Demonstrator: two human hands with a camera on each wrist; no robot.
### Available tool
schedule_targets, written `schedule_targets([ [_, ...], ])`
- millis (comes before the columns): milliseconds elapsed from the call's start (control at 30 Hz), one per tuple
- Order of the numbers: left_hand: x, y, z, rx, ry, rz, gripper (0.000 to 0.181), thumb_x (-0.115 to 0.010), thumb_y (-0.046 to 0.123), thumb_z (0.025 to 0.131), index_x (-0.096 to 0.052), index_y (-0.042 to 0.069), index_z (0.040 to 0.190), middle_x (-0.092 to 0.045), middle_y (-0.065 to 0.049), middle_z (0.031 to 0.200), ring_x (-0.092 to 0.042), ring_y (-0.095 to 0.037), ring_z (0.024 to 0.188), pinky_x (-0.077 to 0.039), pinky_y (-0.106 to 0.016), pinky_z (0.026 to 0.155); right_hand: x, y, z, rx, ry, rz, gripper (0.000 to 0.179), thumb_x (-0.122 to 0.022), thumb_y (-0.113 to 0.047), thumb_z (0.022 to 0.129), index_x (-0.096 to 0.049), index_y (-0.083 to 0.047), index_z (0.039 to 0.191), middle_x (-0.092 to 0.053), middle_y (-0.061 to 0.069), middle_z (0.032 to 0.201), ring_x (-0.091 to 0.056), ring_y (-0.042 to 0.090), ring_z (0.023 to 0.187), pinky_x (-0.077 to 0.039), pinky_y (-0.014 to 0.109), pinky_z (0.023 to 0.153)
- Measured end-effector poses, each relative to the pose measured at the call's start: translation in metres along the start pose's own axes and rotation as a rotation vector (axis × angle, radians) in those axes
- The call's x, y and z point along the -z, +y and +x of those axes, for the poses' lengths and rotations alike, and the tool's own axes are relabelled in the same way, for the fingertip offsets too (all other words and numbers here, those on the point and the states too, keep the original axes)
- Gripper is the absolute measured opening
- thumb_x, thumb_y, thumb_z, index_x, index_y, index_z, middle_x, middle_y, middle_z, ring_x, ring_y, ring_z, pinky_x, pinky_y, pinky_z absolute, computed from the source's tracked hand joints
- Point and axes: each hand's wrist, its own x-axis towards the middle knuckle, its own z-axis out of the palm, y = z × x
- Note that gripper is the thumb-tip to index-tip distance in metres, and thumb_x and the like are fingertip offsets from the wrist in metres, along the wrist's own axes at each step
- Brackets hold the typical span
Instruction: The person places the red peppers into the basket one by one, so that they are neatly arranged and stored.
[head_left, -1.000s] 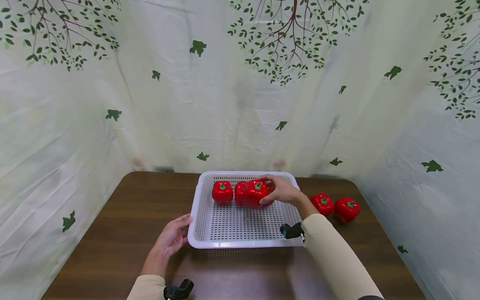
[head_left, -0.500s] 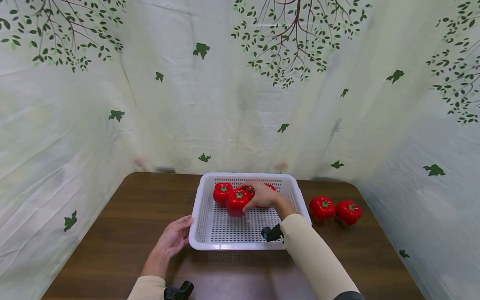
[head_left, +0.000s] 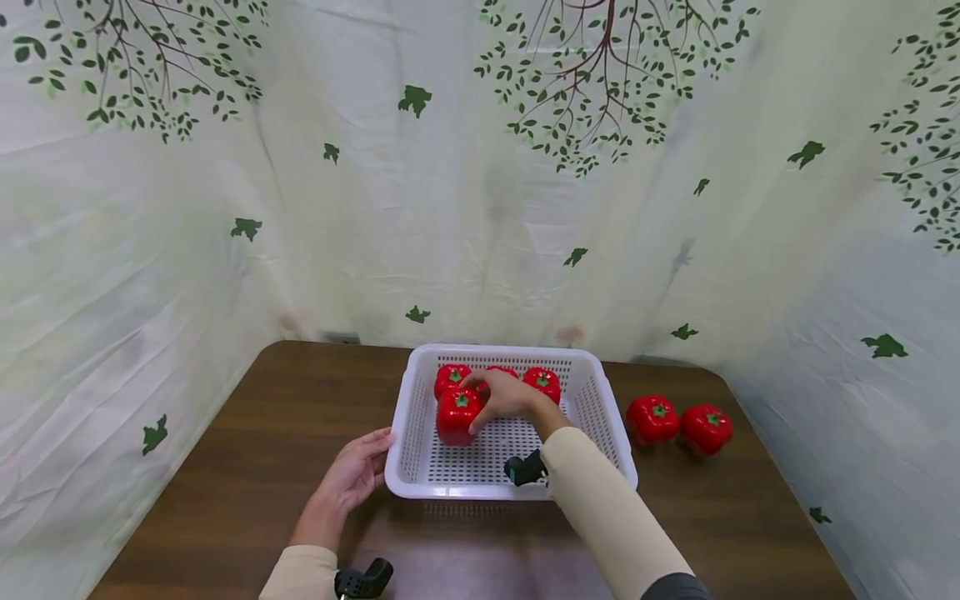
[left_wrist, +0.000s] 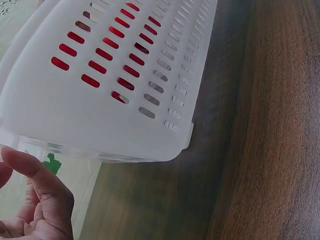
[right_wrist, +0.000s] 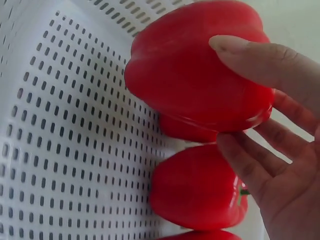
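My right hand grips a red bell pepper over the left part of a white perforated plastic basket. In the right wrist view, the thumb presses one side of this bell pepper and the fingers lie around the other, above the basket floor. Along the back of the basket sit three more bell peppers, at left, in the middle, partly behind the hand, and at right. At the basket's left side, my left hand holds the rim with its fingertips.
Two more red bell peppers, one nearer and one farther right, stand on the brown wooden table beside the basket. A leaf-printed cloth hangs behind and along both sides.
My right hand has carried the bell pepper leftward and toward the basket's front, uncovering the pepper at back right. The left hand has stayed at the rim.
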Motion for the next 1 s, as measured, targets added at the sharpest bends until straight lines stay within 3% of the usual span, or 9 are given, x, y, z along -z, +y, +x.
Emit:
schedule_targets([
  [333, -0.004, 0.002, 0.001, -0.012, 0.006, 0.022, 0.012, -0.052, 0.013, 0.099, -0.063, 0.013, 0.103, -0.067, 0.002, 0.098, -0.067, -0.016, 0.092, -0.055, -0.033, 0.079, -0.008, -0.004, 0.003, -0.036, 0.016, -0.031, 0.073, -0.09, -0.013, 0.061, -0.058, -0.016, 0.127, -0.057, 0.005, 0.123, -0.05, 0.027, 0.114, -0.054, 0.043, 0.085],
  [1000, -0.002, -0.001, -0.002, -0.005, 0.071, 0.022, 0.016, -0.055, 0.015, 0.098, -0.062, 0.009, 0.11, -0.066, -0.002, 0.102, -0.066, -0.02, 0.094, -0.056, -0.035, 0.081, -0.025, -0.013, 0.006, -0.058, 0.022, -0.144, 0.073, -0.091, -0.014, 0.062, -0.059, -0.016, 0.127, -0.06, 0.004, 0.121, -0.053, 0.025, 0.111, -0.053, 0.043, 0.088],
])
